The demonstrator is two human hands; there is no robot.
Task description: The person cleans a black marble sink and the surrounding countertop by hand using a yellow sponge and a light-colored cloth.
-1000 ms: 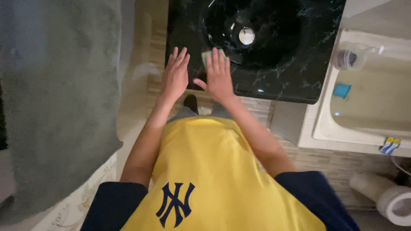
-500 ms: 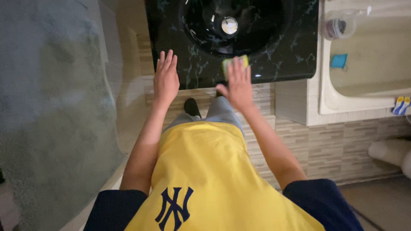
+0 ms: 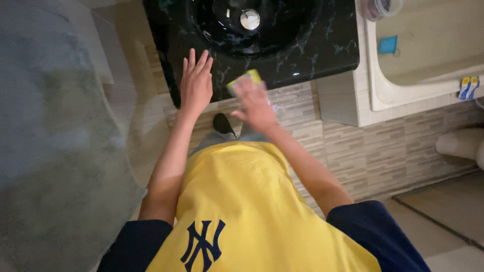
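My left hand (image 3: 195, 83) lies flat, fingers apart, on the front left edge of a black marble-patterned counter (image 3: 322, 45) with a round black sink (image 3: 252, 25) and a metal drain (image 3: 250, 19). My right hand (image 3: 254, 103) is blurred and presses a yellow-green sponge (image 3: 244, 79) against the counter's front edge, just right of the left hand. Only the sponge's far end shows past the fingers.
A beige bathtub (image 3: 428, 55) stands to the right, with a blue object (image 3: 388, 44) inside and a small packet (image 3: 469, 86) on its rim. A grey mat (image 3: 55, 161) covers the floor at left. Tiled wall below the counter; a white fixture (image 3: 461, 143) at far right.
My right hand has slid the sponge leftward along the counter's front edge, closer to my left hand. The view has shifted, with the counter now further left.
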